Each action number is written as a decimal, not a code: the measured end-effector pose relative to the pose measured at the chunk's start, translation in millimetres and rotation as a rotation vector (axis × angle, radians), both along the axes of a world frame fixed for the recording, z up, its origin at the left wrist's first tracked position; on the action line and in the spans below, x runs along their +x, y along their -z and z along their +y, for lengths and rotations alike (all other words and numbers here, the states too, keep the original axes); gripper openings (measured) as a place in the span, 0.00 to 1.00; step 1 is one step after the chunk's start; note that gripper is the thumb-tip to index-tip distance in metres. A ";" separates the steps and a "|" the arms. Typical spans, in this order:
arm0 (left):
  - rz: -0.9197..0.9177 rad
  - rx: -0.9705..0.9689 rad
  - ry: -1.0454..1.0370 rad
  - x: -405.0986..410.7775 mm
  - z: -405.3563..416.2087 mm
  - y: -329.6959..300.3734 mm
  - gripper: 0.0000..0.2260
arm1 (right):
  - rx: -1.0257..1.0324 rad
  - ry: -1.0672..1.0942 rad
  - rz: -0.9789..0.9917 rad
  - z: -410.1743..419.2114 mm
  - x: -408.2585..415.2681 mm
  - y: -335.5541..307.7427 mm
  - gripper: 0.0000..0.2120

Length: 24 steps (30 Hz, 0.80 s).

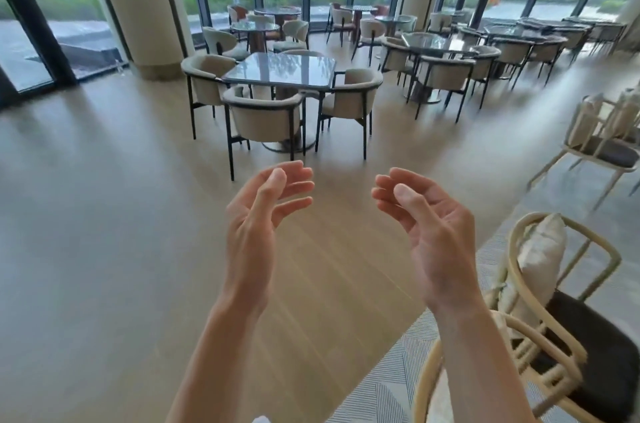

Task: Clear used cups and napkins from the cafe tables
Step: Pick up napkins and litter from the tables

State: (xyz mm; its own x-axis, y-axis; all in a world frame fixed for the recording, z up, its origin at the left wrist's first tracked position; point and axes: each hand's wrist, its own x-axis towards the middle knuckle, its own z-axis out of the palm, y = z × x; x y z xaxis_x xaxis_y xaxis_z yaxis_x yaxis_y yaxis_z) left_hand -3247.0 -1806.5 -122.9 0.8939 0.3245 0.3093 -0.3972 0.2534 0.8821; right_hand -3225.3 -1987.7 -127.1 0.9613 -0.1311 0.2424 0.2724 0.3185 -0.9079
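My left hand and my right hand are raised in front of me over the wooden floor, palms turned toward each other, fingers loosely curled, holding nothing. Straight ahead stands a square glass-topped table with beige armchairs around it. No cup or napkin shows on its top. More glass tables stand further back toward the windows; their tops are too far away and too reflective to show small items.
A thick round column rises at the back left by the window wall. Cream rattan chairs with cushions stand close on my right, on a patterned carpet. Open wooden floor stretches left and ahead.
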 end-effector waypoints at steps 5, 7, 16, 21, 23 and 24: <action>0.016 0.018 0.017 117.0 31.8 27.6 0.13 | -0.090 0.073 0.011 20.9 109.6 27.7 0.08; 0.023 0.042 0.047 174.2 43.5 28.5 0.13 | -0.116 0.137 0.009 26.3 159.2 27.4 0.08; -0.042 0.158 0.251 409.4 64.3 -10.1 0.13 | -0.109 0.358 -0.043 37.2 343.3 -3.2 0.12; -0.059 0.170 0.339 512.5 33.5 -14.2 0.13 | -0.121 0.444 -0.040 18.0 431.0 -0.2 0.09; -0.069 0.168 0.350 553.9 21.7 -15.6 0.13 | -0.110 0.468 -0.058 5.0 471.6 -2.2 0.10; -0.082 0.163 0.354 575.2 17.2 -15.5 0.12 | -0.101 0.480 -0.072 -1.5 494.1 -3.2 0.11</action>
State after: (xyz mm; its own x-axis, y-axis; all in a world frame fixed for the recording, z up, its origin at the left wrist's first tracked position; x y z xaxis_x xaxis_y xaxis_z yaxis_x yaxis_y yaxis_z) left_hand -2671.8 -1789.4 -107.4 0.9118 -0.0582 0.4065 -0.3814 0.2470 0.8908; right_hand -2731.2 -1989.1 -124.0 0.7786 -0.5271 0.3406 0.4303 0.0534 -0.9011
